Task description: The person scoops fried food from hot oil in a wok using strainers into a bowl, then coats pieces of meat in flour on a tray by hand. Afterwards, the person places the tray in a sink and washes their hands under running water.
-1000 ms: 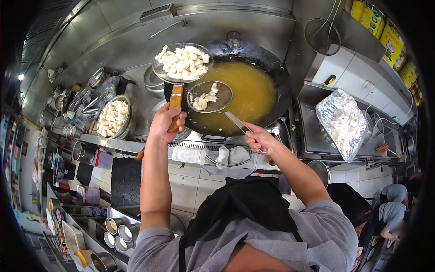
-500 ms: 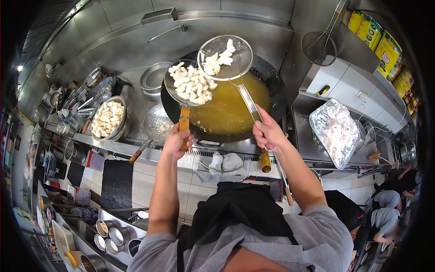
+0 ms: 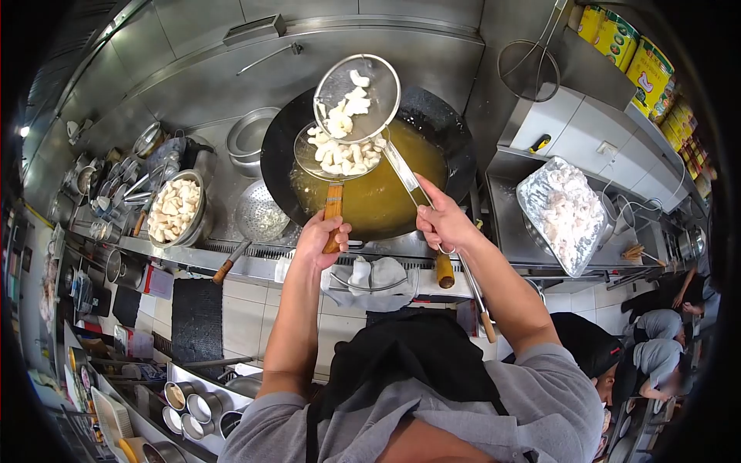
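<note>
No word, brand name or number can be made out with certainty. The clearest print stands on the yellow packages (image 3: 650,77) along the upper right: the front one bears a pink-and-white emblem (image 3: 644,81) with lines of lettering around it, too small to read, and the one behind it carries a green panel (image 3: 617,40) with a pale motif. More yellow packs (image 3: 681,127) follow in a row below, their print blurred. At the left, a red-and-white box (image 3: 158,279) near the floor shows coloured printing, also unreadable. A small red mark (image 3: 615,353) sits on a black garment (image 3: 579,343) at the right.
</note>
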The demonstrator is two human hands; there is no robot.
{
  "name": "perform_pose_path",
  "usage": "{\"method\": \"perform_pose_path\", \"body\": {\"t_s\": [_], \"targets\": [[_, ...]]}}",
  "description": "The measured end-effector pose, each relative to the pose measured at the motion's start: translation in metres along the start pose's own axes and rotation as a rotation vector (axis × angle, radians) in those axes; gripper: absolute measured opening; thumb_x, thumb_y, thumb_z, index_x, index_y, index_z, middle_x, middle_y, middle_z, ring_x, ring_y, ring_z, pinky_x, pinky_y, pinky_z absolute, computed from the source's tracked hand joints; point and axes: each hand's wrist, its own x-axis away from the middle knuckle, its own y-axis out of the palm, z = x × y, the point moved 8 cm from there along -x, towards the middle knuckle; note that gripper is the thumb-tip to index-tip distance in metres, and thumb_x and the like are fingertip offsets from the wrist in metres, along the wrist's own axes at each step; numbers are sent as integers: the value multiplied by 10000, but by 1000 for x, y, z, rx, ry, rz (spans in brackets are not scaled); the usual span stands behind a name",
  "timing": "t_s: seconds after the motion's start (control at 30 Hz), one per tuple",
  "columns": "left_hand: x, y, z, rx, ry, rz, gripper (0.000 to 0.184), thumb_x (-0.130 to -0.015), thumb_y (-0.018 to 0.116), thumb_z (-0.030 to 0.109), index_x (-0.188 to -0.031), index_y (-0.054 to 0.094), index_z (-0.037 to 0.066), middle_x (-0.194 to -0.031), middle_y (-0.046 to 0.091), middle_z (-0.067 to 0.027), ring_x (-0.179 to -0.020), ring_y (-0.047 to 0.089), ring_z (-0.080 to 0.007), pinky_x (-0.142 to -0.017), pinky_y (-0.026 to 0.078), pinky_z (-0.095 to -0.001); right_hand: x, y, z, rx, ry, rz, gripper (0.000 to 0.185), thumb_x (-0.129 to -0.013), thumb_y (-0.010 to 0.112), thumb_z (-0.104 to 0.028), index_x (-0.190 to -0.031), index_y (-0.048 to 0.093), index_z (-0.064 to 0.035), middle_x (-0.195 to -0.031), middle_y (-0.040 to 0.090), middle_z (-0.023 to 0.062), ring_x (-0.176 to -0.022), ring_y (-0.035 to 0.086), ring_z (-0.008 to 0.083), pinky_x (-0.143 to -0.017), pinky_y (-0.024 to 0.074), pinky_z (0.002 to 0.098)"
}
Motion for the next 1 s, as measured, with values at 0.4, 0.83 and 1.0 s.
{"method": "perform_pose_path", "body": {"t_s": [0.4,0.83,1.0], "targets": [[-16,4,-14,-1,-1,25,235,-908,485,24,-1118,421,107,-748,483,-63,-528,406,-95,-447,361,-227,-16,-41,23,-13,-47,117,627,-992,349,-39,-1521,123,-288,-633,400,15,-430,317,97,-404,324,267],[4,1,6,29,100,-47,293,-907,511,42,-1165,416,143,-747,455,-48,-514,408,-77,-433,337,-212,-4,-61,-7,-141,-213,212,622,-988,385,-53,-1514,149,-285,-640,402,7,-407,310,74,-368,306,223],[28,-4,29,93,181,-43,279,-912,515,40,-1140,402,153,-759,455,-47,-520,406,-86,-442,340,-230,-11,-55,3,-132,-210,218,603,-995,382,-62,-1515,155,-264,-622,403,5,-389,309,66,-340,289,202]]}}
